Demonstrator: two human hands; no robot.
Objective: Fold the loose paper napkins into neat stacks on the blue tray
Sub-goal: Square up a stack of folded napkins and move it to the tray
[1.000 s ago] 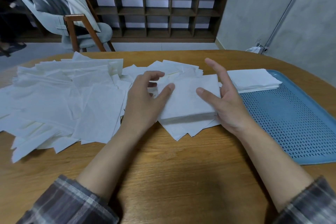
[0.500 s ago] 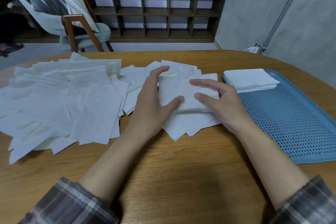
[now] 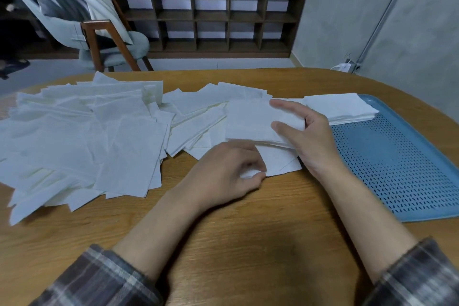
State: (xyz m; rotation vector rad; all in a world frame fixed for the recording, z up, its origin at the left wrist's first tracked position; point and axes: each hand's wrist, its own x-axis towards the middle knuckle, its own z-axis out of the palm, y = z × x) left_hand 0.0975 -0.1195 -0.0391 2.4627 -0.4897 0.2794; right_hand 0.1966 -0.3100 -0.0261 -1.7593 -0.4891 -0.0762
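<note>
One loose napkin [image 3: 280, 163] is pinched at its corner by the left grip [image 3: 223, 171], while the right grip [image 3: 313, 141] clasps a folded bundle [image 3: 248, 119] beside the blue tray [image 3: 409, 171].

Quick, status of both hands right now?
Left hand: pinching a loose napkin by its corner.
Right hand: gripping the folded napkin stack.

Many loose white napkins [image 3: 82, 136] lie flat and overlapping across the left and centre of frame. A small squared stack [image 3: 248, 119] sits at centre on loose sheets, near edge slightly lifted. A finished stack [image 3: 340, 107] rests in the upper-left corner of the blue perforated tray [image 3: 397, 156], right of frame.
</note>
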